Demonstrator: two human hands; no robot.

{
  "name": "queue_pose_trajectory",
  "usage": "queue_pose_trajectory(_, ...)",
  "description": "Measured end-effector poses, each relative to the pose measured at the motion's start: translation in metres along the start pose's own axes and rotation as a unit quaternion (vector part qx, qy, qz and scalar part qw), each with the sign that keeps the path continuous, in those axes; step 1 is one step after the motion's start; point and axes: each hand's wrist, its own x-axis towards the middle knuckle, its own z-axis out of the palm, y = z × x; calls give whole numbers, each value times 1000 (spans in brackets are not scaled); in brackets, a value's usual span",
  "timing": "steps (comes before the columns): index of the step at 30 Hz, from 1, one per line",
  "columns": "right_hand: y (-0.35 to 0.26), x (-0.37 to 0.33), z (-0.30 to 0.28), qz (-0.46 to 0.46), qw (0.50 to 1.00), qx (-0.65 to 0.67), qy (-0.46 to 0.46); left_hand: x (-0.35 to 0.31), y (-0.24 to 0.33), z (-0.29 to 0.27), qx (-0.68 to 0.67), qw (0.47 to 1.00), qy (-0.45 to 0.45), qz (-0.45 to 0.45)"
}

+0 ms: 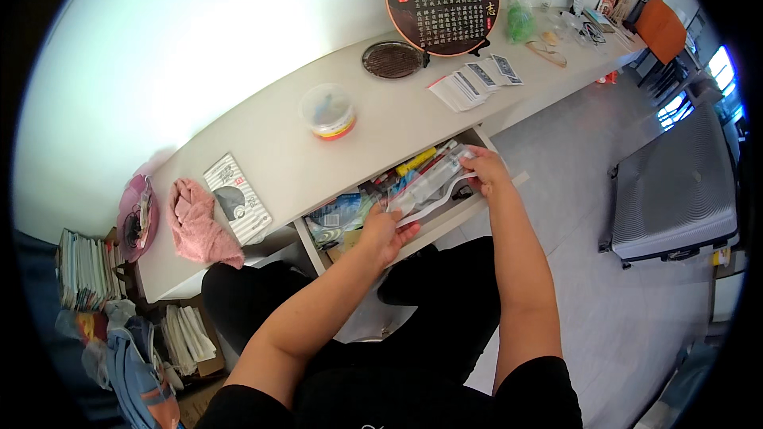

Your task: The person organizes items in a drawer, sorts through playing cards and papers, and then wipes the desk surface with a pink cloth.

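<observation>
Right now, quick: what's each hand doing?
Left hand: closed, holding one end of a clear plastic pouch.
Right hand: closed, holding the pouch's other end.

This looks like a lived-in room in a home: a long pale desk (278, 143) with a cluttered drawer (308, 246) runs along the wall (159, 71), bearing a pink towel (195, 222) and a round decorative plaque (443, 6). Books (83, 270) and a blue backpack (137, 373) sit by one end; a grey suitcase (675, 191) occupies the floor (564, 183).
</observation>
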Motion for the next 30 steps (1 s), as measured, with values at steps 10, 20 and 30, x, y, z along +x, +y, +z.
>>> queue_pose_trajectory(10, 21, 40, 38, -67, 992, -96, 36, -5, -3, -6, -61, 998, 16, 32)
queue_pose_trajectory(20, 23, 33, 46, -160, 877, -449, 56, -16, -3, -18, -37, 999, 0, 35)
queue_pose_trajectory(30, 28, -10, 62, -173, 753, -617, 152, -69, 41, -71, 93, 966, -9, 240)
